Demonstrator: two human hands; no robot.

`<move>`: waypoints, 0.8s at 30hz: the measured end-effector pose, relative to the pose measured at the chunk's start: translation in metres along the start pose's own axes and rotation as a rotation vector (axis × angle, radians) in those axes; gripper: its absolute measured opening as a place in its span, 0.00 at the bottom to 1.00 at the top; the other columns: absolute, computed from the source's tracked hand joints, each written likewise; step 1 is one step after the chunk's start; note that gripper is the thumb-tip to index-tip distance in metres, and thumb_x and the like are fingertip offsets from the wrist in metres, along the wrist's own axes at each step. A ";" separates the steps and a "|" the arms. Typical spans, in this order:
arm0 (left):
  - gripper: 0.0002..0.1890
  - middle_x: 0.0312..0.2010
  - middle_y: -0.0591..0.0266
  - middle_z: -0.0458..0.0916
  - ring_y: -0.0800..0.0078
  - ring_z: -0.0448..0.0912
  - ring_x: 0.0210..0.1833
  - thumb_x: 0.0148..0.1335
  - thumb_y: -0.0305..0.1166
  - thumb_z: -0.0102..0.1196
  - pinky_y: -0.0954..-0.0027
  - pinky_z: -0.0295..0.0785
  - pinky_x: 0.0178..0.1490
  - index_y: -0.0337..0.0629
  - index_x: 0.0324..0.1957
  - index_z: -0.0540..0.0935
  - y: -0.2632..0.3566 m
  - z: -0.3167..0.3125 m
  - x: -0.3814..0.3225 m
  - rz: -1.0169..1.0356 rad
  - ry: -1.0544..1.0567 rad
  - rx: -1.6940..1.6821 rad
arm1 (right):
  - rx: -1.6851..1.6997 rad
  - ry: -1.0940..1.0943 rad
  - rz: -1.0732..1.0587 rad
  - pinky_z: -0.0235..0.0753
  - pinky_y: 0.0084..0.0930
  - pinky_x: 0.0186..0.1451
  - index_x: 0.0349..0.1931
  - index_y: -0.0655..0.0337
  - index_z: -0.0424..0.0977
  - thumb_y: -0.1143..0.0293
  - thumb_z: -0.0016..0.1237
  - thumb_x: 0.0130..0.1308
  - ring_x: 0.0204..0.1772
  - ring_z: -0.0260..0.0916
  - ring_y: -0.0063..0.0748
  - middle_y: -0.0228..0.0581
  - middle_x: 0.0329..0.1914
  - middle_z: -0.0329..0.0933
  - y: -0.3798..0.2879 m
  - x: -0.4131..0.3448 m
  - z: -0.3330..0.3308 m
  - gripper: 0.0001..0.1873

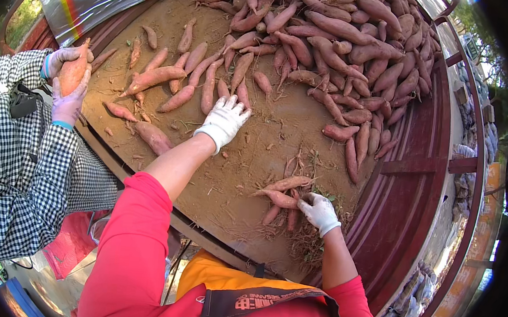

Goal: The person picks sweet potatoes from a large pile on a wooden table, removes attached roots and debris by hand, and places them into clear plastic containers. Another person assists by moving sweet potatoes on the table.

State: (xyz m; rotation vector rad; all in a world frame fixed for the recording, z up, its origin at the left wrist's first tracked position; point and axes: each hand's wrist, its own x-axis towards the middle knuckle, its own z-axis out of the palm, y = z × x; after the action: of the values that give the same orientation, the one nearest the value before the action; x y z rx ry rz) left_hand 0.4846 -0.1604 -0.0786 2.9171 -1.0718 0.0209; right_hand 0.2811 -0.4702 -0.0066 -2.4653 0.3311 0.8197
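Observation:
My left hand (224, 122), in a white glove, reaches over the dirt-covered truck bed (245, 157). Its fingertips rest at the lower end of a small sweet potato (243, 93) in a loose spread of several others. My right hand (320, 213), gloved too with soiled fingertips, is at the right end of a sweet potato (281, 199) in a small pile. Whether those fingers grip it or only touch it cannot be told. Another slender sweet potato (289, 183) lies just above that one. Dry roots and stems (307, 244) lie beneath my right wrist.
A large heap of sweet potatoes (337, 34) fills the far side. At left a co-worker in a checked garment (15, 146) holds a big sweet potato (72, 70) in gloved hands. A red metal side wall (407, 194) runs along the right. Silver sheeting (104, 0) hangs at upper left.

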 end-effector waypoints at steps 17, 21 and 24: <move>0.20 0.31 0.65 0.81 0.76 0.76 0.36 0.66 0.48 0.57 0.72 0.73 0.44 0.38 0.38 0.79 0.081 -0.050 0.052 -0.628 -0.119 -2.241 | 0.975 0.049 -0.463 0.54 0.34 0.75 0.75 0.66 0.42 0.61 0.71 0.44 0.77 0.49 0.43 0.51 0.76 0.51 -0.098 0.074 -0.007 0.63; 0.16 0.30 0.66 0.82 0.80 0.75 0.33 0.69 0.42 0.56 0.75 0.73 0.40 0.36 0.40 0.79 0.101 -0.030 0.047 -0.683 0.285 -1.923 | 0.864 -0.005 -0.401 0.51 0.31 0.76 0.76 0.59 0.41 0.63 0.71 0.43 0.77 0.50 0.37 0.48 0.76 0.53 -0.111 0.094 0.008 0.63; 0.14 0.30 0.66 0.81 0.79 0.73 0.32 0.70 0.40 0.56 0.73 0.72 0.38 0.37 0.41 0.79 0.099 -0.017 0.042 -0.809 0.273 -1.894 | 0.647 0.038 -0.405 0.62 0.36 0.70 0.74 0.60 0.46 0.61 0.68 0.44 0.70 0.63 0.48 0.53 0.68 0.64 -0.117 0.096 0.005 0.59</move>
State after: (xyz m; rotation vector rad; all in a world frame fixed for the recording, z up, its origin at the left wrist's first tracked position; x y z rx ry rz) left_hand 0.4520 -0.2625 -0.0581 1.2453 0.2944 -0.3599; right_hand 0.3986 -0.3762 -0.0229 -1.8481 0.0792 0.4063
